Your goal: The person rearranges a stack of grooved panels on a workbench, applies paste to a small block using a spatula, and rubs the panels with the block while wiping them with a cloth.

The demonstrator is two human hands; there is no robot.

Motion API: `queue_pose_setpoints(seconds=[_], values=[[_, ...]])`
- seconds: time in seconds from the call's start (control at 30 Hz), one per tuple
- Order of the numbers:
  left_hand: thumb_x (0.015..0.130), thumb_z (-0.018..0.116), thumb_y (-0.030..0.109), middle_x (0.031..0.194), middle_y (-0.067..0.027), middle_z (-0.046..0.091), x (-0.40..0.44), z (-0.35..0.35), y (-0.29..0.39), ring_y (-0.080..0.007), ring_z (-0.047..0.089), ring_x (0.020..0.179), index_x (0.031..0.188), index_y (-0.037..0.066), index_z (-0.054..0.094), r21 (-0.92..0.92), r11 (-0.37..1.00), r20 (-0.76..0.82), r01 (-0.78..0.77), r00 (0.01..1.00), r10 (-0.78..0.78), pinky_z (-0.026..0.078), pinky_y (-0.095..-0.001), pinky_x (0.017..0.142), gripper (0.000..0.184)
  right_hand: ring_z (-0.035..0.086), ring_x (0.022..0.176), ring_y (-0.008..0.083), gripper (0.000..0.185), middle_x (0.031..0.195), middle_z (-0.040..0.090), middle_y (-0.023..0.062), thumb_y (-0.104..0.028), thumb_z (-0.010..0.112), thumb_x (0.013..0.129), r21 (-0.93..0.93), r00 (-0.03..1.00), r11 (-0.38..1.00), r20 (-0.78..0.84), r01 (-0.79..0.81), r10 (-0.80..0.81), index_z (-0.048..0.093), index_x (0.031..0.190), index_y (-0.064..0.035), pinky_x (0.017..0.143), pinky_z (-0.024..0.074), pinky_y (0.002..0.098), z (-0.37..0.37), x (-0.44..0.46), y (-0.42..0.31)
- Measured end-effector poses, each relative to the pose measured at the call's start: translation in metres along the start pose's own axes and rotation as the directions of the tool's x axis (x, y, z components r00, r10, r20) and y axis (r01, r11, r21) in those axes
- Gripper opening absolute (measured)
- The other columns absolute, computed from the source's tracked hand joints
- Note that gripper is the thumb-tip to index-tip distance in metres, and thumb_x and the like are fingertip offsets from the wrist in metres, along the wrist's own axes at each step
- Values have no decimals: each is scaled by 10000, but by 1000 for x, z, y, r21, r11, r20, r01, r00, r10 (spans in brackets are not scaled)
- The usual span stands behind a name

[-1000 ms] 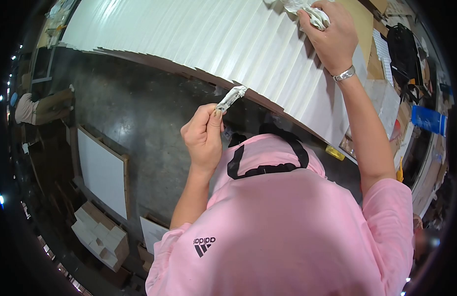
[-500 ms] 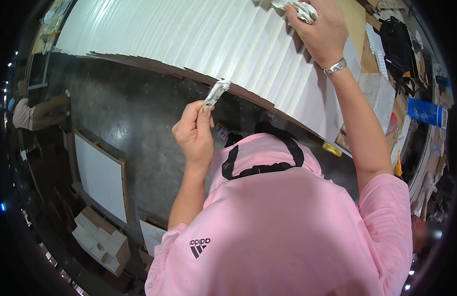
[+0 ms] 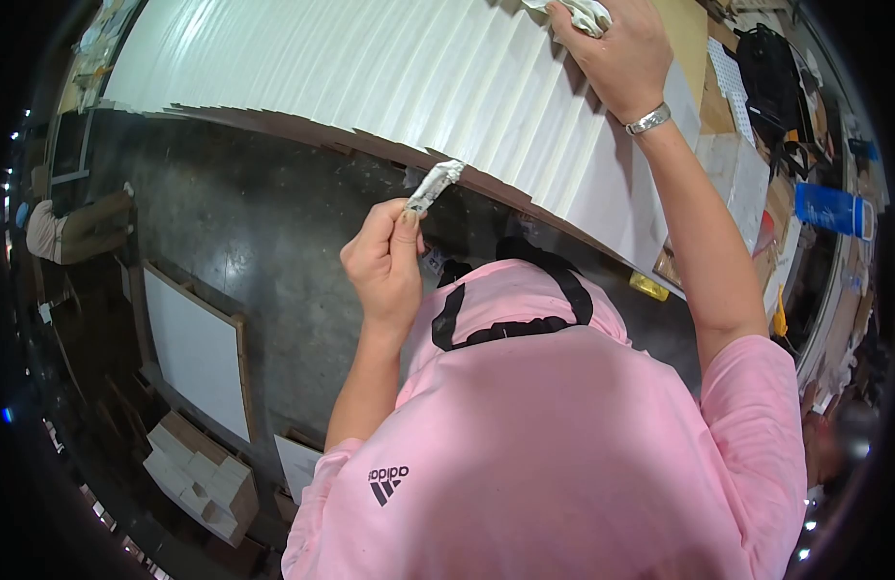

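My left hand (image 3: pixel 384 259) is closed round the end of a short, flat, blade-like tool (image 3: pixel 436 186) smeared with white paste. Its exact kind is hard to make out. The coated tip points up and right, close to the front edge of a row of long white strips (image 3: pixel 370 77). At the top of the view, my right hand (image 3: pixel 629 63) grips a crumpled white cloth (image 3: pixel 589 17) over the right part of the strips. Some of the cloth is hidden by the fingers.
Right of the strips are a tan board (image 3: pixel 681 24), a black bag (image 3: pixel 764 82) and a blue-and-white packet (image 3: pixel 832 210). A yellow object (image 3: pixel 648 285) lies below the edge. At left, a white panel (image 3: pixel 196 348) and cartons (image 3: pixel 201 474) stand on the floor; another person (image 3: pixel 75 230) is farther off.
My left hand has moved slightly right, its tool tip now nearer the strips' edge. My right hand with the cloth appears slightly farther left and up; the whole view has shifted a little.
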State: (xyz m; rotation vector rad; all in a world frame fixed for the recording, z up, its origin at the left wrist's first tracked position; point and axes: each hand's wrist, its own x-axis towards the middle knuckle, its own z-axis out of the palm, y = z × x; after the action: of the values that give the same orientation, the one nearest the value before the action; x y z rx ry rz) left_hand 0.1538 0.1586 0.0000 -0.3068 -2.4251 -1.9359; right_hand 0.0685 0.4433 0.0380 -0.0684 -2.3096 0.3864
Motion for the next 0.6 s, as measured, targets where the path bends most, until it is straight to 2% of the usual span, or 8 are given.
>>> queue_pose_setpoints(seconds=[0.17,0.27,0.37,0.47,0.6], values=[[997,598,89,682,-6,575,-6,6,1,-56,501,593,928,-39,673,19,1000,79,-5,997,3,362,-212,527,163,559,817,333,250,810,569,136,-249,746,718,-8,1000,1000,0,-19,19,607,801,-58,729,461,433,0,0,-1],[995,601,88,685,-6,577,-2,10,-3,-56,500,595,928,-36,674,40,998,72,-47,996,44,367,-213,530,158,561,817,333,249,813,573,135,-251,746,718,-10,999,999,12,-33,33,608,799,-60,727,463,434,-1,-1,-2],[971,587,16,673,-34,575,-2,12,-2,-71,504,553,904,-41,662,22,998,19,-56,998,56,385,-233,505,116,563,814,333,247,812,574,134,-252,747,720,-12,999,999,8,-35,35,608,798,-62,724,463,434,0,-1,-1],[995,600,89,687,-6,581,-3,8,1,-58,501,598,929,-42,673,-19,999,3,-28,1000,28,378,-214,538,163,565,812,332,246,810,576,132,-255,748,724,-4,999,999,4,-38,38,612,801,-64,723,465,434,0,-1,0],[993,600,82,689,-9,583,-6,6,7,-58,503,595,927,-42,674,33,999,58,-38,998,36,382,-212,537,159,568,810,333,242,813,579,134,-254,749,727,2,999,999,3,-48,48,618,804,-66,723,468,433,0,-1,-1]])
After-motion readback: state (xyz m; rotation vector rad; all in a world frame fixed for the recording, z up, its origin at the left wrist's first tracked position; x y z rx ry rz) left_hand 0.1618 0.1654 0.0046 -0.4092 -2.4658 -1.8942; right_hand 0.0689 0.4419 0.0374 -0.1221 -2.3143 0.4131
